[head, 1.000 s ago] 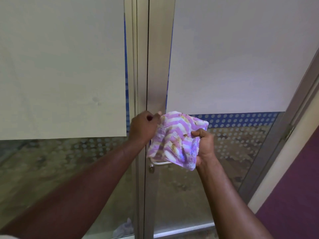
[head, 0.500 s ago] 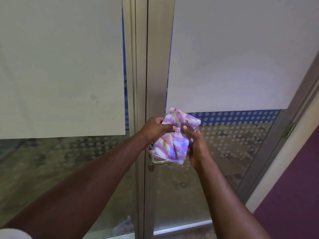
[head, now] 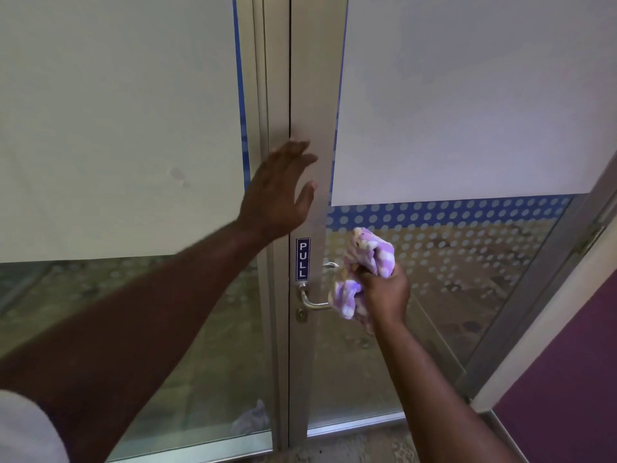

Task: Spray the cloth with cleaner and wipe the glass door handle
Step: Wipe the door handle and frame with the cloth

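Note:
A purple-and-white striped cloth (head: pixel 362 269) is bunched in my right hand (head: pixel 384 292), pressed around the outer end of the silver lever door handle (head: pixel 312 302). The handle's base and part of its bar show to the left of the cloth; its tip is hidden. My left hand (head: pixel 282 192) is raised with fingers spread, flat against the metal door frame (head: pixel 310 95) above the handle, holding nothing. No spray bottle is in view.
A blue PULL label (head: pixel 302 259) sits on the frame just above the handle, a keyhole (head: pixel 301 315) below it. Pale blinds cover the upper glass of both doors. A dotted film runs across the right pane (head: pixel 467 248). A purple wall (head: pixel 574 379) stands at right.
My left hand let go of the cloth and rose to rest flat on the door frame. My right hand kept the cloth, bunched it and moved it down onto the handle.

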`<state>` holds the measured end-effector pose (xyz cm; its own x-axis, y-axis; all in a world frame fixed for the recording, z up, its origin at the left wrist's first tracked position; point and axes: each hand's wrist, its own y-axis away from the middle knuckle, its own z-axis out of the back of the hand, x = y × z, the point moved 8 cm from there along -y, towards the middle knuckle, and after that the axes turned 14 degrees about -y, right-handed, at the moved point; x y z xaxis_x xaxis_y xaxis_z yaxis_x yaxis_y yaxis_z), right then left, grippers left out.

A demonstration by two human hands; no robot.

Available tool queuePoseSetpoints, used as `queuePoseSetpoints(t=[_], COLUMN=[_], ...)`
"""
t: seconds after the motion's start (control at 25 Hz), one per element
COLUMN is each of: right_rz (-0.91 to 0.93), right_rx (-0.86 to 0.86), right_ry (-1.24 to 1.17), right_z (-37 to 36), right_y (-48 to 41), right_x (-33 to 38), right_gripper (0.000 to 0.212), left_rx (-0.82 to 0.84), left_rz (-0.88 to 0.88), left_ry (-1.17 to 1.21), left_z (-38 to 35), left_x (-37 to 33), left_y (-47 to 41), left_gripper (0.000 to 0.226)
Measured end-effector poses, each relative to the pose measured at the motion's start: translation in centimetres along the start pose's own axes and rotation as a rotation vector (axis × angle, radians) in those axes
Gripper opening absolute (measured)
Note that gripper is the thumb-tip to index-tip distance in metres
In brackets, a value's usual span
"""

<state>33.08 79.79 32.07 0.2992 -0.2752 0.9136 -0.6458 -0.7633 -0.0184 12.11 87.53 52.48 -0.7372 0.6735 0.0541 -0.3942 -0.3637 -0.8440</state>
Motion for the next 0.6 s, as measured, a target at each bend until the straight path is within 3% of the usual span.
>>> queuePoseSetpoints(t=[0.12, 0.28, 0.36, 0.44, 0.52, 0.6], right_rz=[-0.052, -0.091, 0.038, 0.277, 0.484, 0.569], right_rx=[0.000, -0.149, -0.176, -0.143, -0.046, 0.109], right_ry=[0.029, -0.084, -0.125, -0.095, 0.015, 0.150], right_z=[-0.8, -1.8, -2.9, -4.8, -7.3, -10.3], right_y=[-0.9, -1.8, -1.7, -1.2, -0.8, -0.8], right_x=[-2.8, -3.8, -2.3, -0.1, 0.7, -0.9], right_gripper=[0.034, 0.024, 0.025, 0.032, 0.043, 0.047], left_rx=[-0.031, -0.068, -0.096, -0.121, -0.145, -0.162], left_rz=[-0.241, -0.331, -0.321, -0.306, -0.292, -0.279], left_ry=[-0.256, -0.479, -0.537, -0.573, -0.605, -0.622], left_z=[-1.0, -3.6, -4.6, -5.6, -6.3, -6.5], left_x=[1.2, 3.6, 4.4, 4.9, 5.2, 5.4], left_y=[-2.1, -1.6, -1.0, -0.9, -0.8, -0.9], left_gripper=[0.055, 0.061, 0.060, 0.060, 0.061, 0.061])
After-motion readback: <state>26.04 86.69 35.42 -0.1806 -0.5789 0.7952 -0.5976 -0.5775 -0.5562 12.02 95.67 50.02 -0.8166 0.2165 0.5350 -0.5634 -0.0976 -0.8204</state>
